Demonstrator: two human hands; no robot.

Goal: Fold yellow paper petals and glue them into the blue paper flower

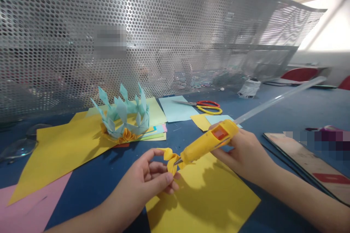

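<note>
My left hand (149, 176) pinches a small folded yellow paper piece (170, 158) between thumb and fingers. My right hand (243, 153) grips a yellow glue gun (209, 141) with a clear glue stick (279, 98) jutting out of its back. The gun's metal tip touches the folded piece. Both hands hover over a yellow paper sheet (207, 196) on the blue table. A light blue paper crown with a yellow-orange folded base (123, 116) stands farther back to the left.
Red-and-yellow scissors (205, 106) lie on a light blue sheet at the back. Large yellow (54, 149) and pink (24, 207) sheets lie at left. A perforated metal screen (164, 32) walls off the back. A wooden board (308, 164) lies at right.
</note>
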